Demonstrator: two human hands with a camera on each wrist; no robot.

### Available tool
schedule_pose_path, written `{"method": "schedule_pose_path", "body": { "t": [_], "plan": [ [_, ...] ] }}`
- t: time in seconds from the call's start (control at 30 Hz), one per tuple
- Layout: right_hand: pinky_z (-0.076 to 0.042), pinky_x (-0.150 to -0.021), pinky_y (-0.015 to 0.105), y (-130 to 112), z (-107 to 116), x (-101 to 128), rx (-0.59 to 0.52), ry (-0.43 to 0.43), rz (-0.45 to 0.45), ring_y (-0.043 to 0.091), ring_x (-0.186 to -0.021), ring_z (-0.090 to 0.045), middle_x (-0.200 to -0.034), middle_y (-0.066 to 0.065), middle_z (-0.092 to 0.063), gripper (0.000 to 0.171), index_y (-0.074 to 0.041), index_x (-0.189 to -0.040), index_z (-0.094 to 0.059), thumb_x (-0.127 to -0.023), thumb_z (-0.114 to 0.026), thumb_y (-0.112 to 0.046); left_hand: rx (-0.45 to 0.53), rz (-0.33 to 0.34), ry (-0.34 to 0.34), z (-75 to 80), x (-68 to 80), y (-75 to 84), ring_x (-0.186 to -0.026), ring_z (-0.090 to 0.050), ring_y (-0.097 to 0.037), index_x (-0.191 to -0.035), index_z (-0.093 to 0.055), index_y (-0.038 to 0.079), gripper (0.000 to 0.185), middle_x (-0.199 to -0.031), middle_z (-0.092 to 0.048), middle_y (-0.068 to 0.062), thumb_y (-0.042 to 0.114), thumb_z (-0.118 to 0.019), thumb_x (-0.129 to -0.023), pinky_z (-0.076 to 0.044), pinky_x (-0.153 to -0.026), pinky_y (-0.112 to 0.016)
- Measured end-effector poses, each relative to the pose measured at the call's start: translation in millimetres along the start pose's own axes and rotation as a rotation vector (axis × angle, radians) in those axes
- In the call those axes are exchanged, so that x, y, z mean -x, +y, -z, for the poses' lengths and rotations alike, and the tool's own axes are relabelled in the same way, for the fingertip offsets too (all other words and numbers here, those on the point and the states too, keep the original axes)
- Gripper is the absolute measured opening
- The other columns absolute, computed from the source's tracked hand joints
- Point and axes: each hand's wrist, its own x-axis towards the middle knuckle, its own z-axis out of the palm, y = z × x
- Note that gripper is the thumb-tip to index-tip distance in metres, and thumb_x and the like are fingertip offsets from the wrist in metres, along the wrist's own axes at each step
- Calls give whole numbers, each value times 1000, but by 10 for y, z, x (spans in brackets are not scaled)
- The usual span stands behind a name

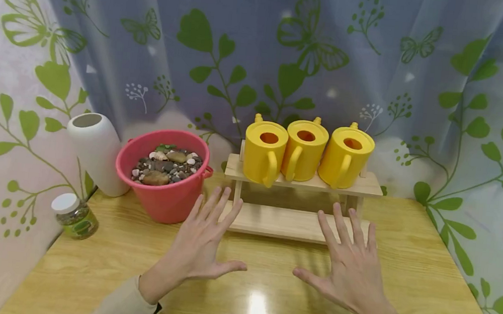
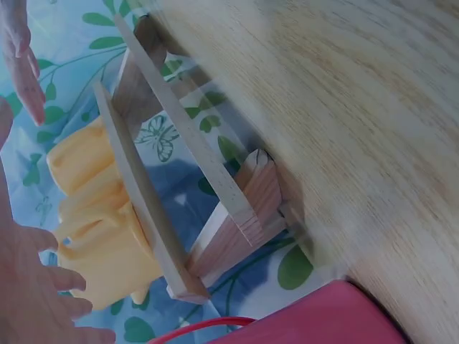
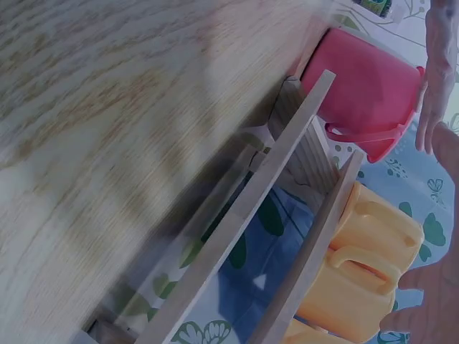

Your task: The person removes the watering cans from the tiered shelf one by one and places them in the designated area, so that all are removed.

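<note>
Both hands hover flat above the wooden table (image 1: 265, 300), fingers spread and holding nothing. My left hand (image 1: 202, 243) is in front of the pink bucket (image 1: 165, 179) filled with pebbles; my right hand (image 1: 350, 267) is before the low wooden two-tier shelf (image 1: 291, 221). Three yellow watering-can cups (image 1: 304, 152) stand in a row on the shelf's top board. The left wrist view shows the shelf (image 2: 179, 165), the yellow cups (image 2: 100, 222) and the bucket (image 2: 315, 319). In the right wrist view appear the shelf (image 3: 251, 215), a yellow cup (image 3: 366, 265) and the bucket (image 3: 366, 93).
A white vase (image 1: 95, 149) stands left of the bucket. A small jar with a white lid (image 1: 74, 216) sits at the table's left edge. A curtain printed with leaves and butterflies (image 1: 288, 54) hangs close behind and around the table.
</note>
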Motion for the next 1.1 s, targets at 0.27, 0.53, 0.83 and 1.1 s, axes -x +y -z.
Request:
{"method": "schedule_pose_path", "body": {
  "t": [0.27,0.53,0.83,1.1],
  "plan": [
    [-30,-127,72,163,190,-29,-83,-66,-33,46,-158,-31,-176,14,-27,112,-24,-169,-28,-82,-64,-85,409,210,34,17,101,-134,-157,-37,-41,-161,-42,4,90,-168,-38,-22,46,-82,-91,-38,-128,-58],
    [-58,-89,73,339,337,-178,-340,4,-202,50,-139,-54,-161,20,-51,88,-13,-158,-49,-86,-86,-46,867,546,60,-216,130,-323,-128,-67,-41,-143,-62,2,55,-144,-66,-20,19,-81,-95,-64,-102,-53],
    [-50,-88,-3,523,272,-463,-656,110,-401,5,-115,-70,-143,17,-67,56,-7,-145,-62,-95,-81,-23,1097,788,37,-566,64,-399,-96,-79,-38,-135,-67,-5,43,-118,-76,-28,11,-78,-96,-70,-76,-39],
    [-56,-78,1,562,92,-779,-824,195,-515,-16,-92,-65,-130,21,-71,49,-7,-141,-66,-95,-81,-19,1225,922,35,-687,-59,-417,-70,-78,-23,-127,-71,-7,35,-104,-78,-30,3,-77,-95,-69,-62,-33]
  ]
}}
